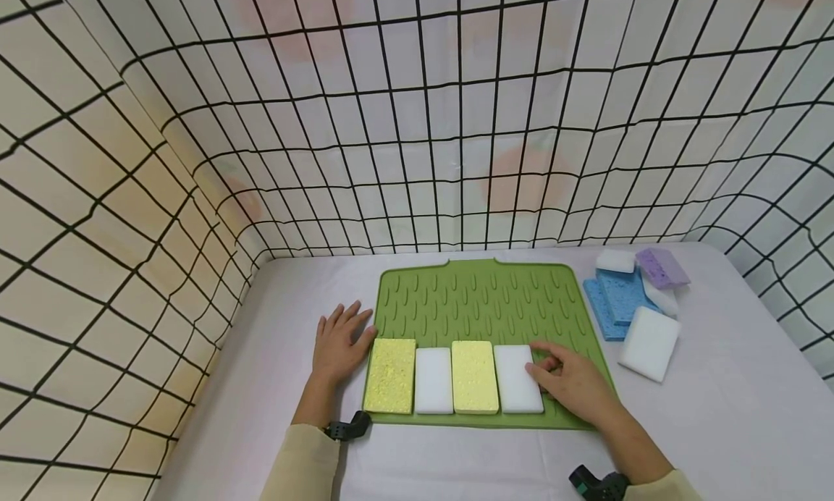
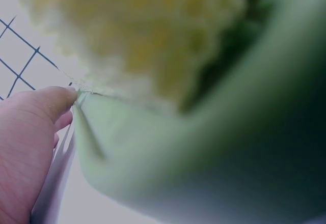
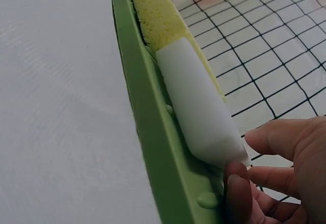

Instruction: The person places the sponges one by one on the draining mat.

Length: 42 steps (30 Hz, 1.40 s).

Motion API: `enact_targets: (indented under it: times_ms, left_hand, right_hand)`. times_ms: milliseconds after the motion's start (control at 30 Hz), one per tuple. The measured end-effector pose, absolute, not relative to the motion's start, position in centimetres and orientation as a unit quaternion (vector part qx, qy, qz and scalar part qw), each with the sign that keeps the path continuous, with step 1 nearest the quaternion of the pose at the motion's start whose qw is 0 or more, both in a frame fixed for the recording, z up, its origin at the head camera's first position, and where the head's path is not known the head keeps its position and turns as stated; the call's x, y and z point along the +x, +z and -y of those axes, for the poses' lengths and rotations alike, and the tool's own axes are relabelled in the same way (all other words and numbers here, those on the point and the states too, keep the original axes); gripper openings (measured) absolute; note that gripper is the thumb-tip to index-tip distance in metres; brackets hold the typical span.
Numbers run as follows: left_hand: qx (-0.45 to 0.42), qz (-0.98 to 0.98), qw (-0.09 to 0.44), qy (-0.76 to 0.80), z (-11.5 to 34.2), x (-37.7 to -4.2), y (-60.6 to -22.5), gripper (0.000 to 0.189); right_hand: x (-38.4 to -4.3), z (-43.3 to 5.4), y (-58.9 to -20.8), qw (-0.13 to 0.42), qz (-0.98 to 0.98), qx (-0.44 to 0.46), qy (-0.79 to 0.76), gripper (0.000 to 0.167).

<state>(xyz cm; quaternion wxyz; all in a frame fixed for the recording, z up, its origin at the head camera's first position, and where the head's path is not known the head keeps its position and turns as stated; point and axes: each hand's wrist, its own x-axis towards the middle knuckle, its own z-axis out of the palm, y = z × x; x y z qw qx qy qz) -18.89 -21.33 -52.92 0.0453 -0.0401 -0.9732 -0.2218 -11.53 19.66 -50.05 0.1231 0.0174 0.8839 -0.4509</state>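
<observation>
A green ridged mat (image 1: 469,313) lies on the table. Along its near edge stand a yellow sponge (image 1: 389,376) at the left, a white sponge (image 1: 433,380), another yellow sponge (image 1: 475,377) and a second white sponge (image 1: 519,379) at the right, side by side. My left hand (image 1: 340,345) lies with spread fingers at the mat's left edge, its thumb by the first yellow sponge. My right hand (image 1: 573,381) touches the right side of the rightmost white sponge with thumb and fingertips; in the right wrist view, the thumb and fingers (image 3: 270,137) are at that sponge's end.
Right of the mat lies a loose pile: blue sponges (image 1: 622,298), a purple sponge (image 1: 661,268), a small white sponge (image 1: 615,260) and a larger white sponge (image 1: 649,344). A black wire grid (image 1: 459,124) stands behind and along both sides of the table.
</observation>
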Motion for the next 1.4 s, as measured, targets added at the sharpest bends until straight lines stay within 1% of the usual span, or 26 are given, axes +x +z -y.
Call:
enact_targets:
  times_ms: [200, 333, 433, 567, 733, 900, 1167, 1300, 1400]
  left_hand:
    - [-0.038, 0.974, 0.047, -0.220, 21.3, -18.9, -53.0, 0.051]
    - [-0.038, 0.974, 0.049, -0.219, 21.3, -18.9, -53.1, 0.051]
    - [-0.038, 0.974, 0.050, -0.218, 21.3, -18.9, -53.2, 0.051]
    - [-0.037, 0.973, 0.054, -0.222, 21.2, -19.0, -53.3, 0.051]
    - [-0.039, 0.972, 0.057, -0.224, 21.3, -19.0, -53.3, 0.051]
    - [-0.040, 0.973, 0.051, -0.223, 21.4, -19.0, -53.2, 0.050]
    - [-0.045, 0.972, 0.046, -0.227, 21.4, -19.0, -53.1, 0.049]
    - [-0.045, 0.972, 0.046, -0.227, 21.5, -18.9, -53.1, 0.049]
    - [-0.045, 0.971, 0.048, -0.229, 21.5, -19.0, -53.1, 0.049]
  right_hand:
    - [-11.9, -20.4, -49.8, 0.152, -0.847, 0.015, -0.510, 0.061]
    - [-12.0, -21.4, -49.3, 0.145, -0.842, -0.001, -0.520, 0.060]
    - [-11.9, -22.3, -48.7, 0.125, -0.854, -0.006, -0.505, 0.059]
    - [-12.0, -23.9, -48.0, 0.082, -0.881, -0.001, -0.466, 0.058]
    - [-12.0, -26.7, -47.5, 0.034, -0.889, 0.010, -0.456, 0.059]
    - [-11.9, -30.0, -47.4, -0.002, -0.893, 0.050, -0.448, 0.061]
    - [-11.4, -34.4, -48.1, -0.063, -0.880, 0.179, -0.435, 0.065]
    - [-11.4, -35.9, -48.8, -0.069, -0.865, 0.215, -0.449, 0.066]
    - [-11.4, -36.8, -49.4, -0.048, -0.866, 0.221, -0.446, 0.070]
